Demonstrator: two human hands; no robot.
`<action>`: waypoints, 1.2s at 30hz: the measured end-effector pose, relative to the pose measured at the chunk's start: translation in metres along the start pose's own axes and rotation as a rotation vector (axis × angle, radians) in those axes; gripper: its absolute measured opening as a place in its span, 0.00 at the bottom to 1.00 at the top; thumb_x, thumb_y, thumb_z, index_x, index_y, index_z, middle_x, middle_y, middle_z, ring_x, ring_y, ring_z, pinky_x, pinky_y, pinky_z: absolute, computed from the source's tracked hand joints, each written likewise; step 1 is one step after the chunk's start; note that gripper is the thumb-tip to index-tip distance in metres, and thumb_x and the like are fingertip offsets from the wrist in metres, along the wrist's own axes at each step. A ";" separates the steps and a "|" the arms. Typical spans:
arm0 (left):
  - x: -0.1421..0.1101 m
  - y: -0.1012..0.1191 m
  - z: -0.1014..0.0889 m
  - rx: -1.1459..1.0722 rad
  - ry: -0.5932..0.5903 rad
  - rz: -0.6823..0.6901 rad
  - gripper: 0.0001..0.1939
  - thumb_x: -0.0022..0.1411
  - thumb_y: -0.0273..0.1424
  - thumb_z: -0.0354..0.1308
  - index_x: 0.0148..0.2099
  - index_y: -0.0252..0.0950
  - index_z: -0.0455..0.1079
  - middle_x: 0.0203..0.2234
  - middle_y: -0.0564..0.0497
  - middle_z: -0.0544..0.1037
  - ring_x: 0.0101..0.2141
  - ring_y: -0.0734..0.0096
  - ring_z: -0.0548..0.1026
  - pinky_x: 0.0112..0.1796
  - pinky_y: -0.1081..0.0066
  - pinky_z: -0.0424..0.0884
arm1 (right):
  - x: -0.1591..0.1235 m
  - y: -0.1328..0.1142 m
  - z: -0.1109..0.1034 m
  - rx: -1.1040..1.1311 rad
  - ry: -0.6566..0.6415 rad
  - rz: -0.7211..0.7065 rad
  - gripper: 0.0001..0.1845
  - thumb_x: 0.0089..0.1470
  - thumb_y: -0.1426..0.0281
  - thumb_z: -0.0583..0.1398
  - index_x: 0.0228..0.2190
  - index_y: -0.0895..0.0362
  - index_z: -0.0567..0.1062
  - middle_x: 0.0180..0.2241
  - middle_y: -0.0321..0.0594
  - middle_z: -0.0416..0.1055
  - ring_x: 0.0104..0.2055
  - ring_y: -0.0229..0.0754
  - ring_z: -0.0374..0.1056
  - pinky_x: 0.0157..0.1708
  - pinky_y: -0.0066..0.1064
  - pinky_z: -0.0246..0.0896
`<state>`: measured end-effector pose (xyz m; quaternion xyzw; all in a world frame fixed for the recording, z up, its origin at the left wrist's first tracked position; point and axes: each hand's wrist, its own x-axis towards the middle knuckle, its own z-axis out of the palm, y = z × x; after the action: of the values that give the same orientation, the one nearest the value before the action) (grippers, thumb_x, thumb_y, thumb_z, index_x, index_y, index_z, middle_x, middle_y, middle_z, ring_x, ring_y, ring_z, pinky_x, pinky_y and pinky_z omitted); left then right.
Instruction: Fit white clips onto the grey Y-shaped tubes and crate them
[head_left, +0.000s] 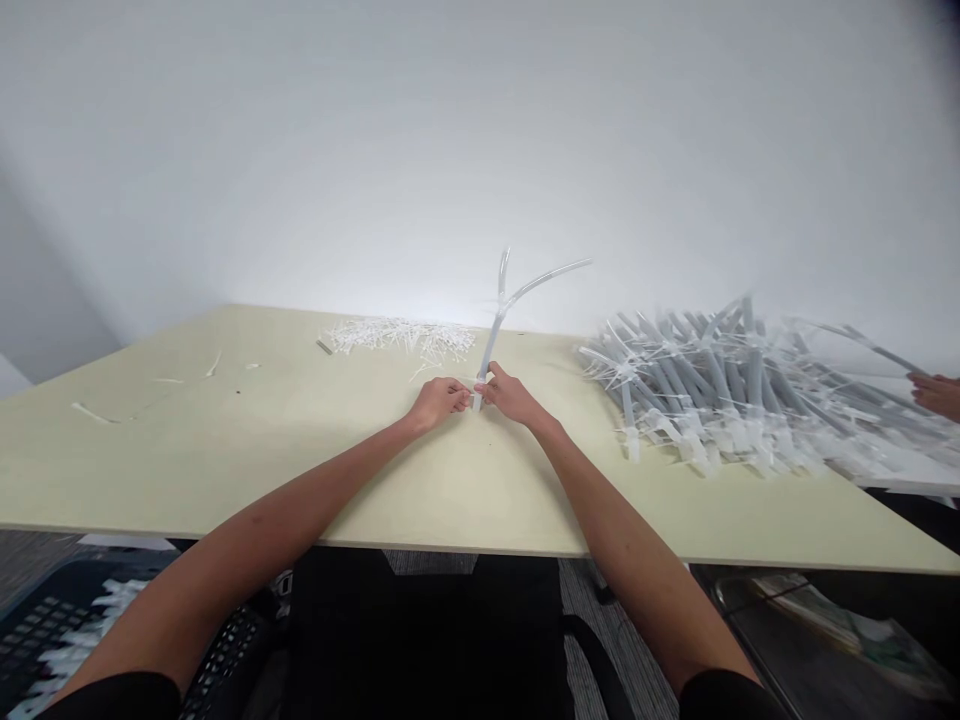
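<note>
forked plastic tube [489,350] between both hands [442,400] [511,394]

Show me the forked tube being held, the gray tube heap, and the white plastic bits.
Forked plastic tube [492,345]: head view, on its stem.
Gray tube heap [727,385]: head view, on its middle.
White plastic bits [397,336]: head view, on the pile's middle.

A smooth, translucent plastic tube [491,345] rises above the matt laminate table [225,470], with frosted plastic tubes [720,390] heaped right.
</note>
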<state>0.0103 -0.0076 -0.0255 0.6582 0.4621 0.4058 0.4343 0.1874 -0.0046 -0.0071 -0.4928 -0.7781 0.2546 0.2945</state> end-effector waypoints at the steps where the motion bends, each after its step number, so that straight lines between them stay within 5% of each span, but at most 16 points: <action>1: -0.001 0.000 0.000 0.027 -0.006 0.011 0.08 0.54 0.29 0.53 0.31 0.32 0.71 0.27 0.48 0.77 0.26 0.75 0.73 0.31 0.74 0.69 | 0.000 0.000 -0.001 -0.001 -0.010 0.003 0.11 0.54 0.61 0.53 0.35 0.53 0.58 0.26 0.34 0.70 0.27 0.39 0.69 0.33 0.31 0.61; 9: -0.009 0.008 0.002 0.297 0.030 0.079 0.16 0.55 0.40 0.52 0.38 0.36 0.74 0.33 0.50 0.77 0.34 0.67 0.73 0.36 0.72 0.65 | -0.002 -0.001 0.000 0.030 -0.034 0.034 0.11 0.54 0.61 0.53 0.35 0.53 0.57 0.23 0.31 0.68 0.20 0.36 0.66 0.26 0.27 0.60; 17: -0.018 0.008 0.025 0.595 0.100 0.056 0.35 0.43 0.54 0.59 0.49 0.37 0.68 0.44 0.41 0.71 0.49 0.50 0.63 0.45 0.65 0.58 | 0.000 -0.003 0.012 0.049 0.160 0.106 0.09 0.52 0.64 0.55 0.34 0.52 0.60 0.20 0.30 0.68 0.19 0.36 0.65 0.21 0.25 0.58; 22: -0.017 0.006 0.026 0.602 0.106 0.029 0.28 0.52 0.52 0.53 0.46 0.35 0.68 0.45 0.40 0.70 0.49 0.51 0.63 0.46 0.64 0.57 | -0.001 -0.009 0.012 0.080 0.193 0.132 0.09 0.50 0.64 0.57 0.32 0.53 0.60 0.18 0.30 0.67 0.19 0.36 0.66 0.22 0.25 0.61; 28: -0.018 0.007 0.027 0.604 0.094 0.064 0.35 0.45 0.54 0.58 0.51 0.38 0.65 0.47 0.42 0.68 0.51 0.51 0.61 0.47 0.62 0.55 | -0.002 -0.012 0.014 0.142 0.199 0.209 0.11 0.50 0.63 0.58 0.33 0.53 0.61 0.21 0.34 0.69 0.20 0.39 0.69 0.17 0.25 0.61; 36: -0.018 0.010 0.027 0.601 0.119 0.065 0.22 0.55 0.46 0.53 0.46 0.37 0.69 0.43 0.43 0.73 0.48 0.55 0.66 0.46 0.63 0.57 | -0.002 -0.010 0.015 0.179 0.224 0.216 0.11 0.49 0.65 0.59 0.33 0.54 0.62 0.22 0.36 0.70 0.21 0.39 0.68 0.22 0.30 0.67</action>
<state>0.0333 -0.0317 -0.0266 0.7466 0.5648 0.3023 0.1792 0.1711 -0.0118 -0.0106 -0.5706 -0.6574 0.2964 0.3930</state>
